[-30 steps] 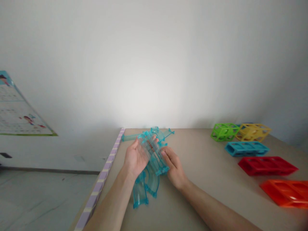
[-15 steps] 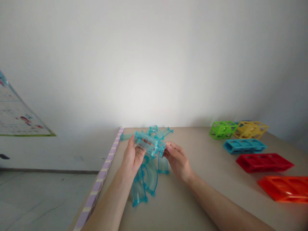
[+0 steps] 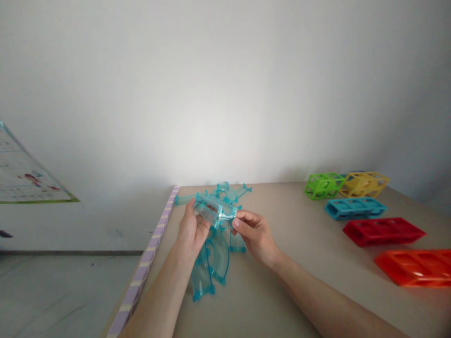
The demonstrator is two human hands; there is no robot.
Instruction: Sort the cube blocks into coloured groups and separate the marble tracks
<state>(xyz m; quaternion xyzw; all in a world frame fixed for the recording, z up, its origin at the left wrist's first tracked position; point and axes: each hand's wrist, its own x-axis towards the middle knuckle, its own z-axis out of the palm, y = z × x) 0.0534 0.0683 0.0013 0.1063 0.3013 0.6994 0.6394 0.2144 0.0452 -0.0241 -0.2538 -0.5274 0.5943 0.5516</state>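
Above the table I hold a clear blue plastic track piece [image 3: 207,209] between both hands. My left hand [image 3: 192,230] is closed round its left end, thumb on the near side. A smaller clear blue connector [image 3: 228,213] meets its right end, pinched by the fingertips of my right hand [image 3: 255,234]. Whether the two parts are locked together I cannot tell. Below the hands lie a curved track piece [image 3: 221,258] and a straight track piece [image 3: 203,279], both clear blue. Behind them are more such pieces [image 3: 227,192], partly hidden by what I hold.
On the right stand lattice blocks: green [image 3: 323,186], yellow [image 3: 364,184], blue [image 3: 355,208], red [image 3: 384,231] and orange [image 3: 417,267]. A purple-and-white striped strip [image 3: 151,249] runs along the table's left edge. A white wall [image 3: 225,94] rises behind, with a poster [image 3: 31,173] at left.
The right-hand connector has turned and sits closer against the larger track piece. My right fingers have shifted slightly left, and the view has tilted a little.
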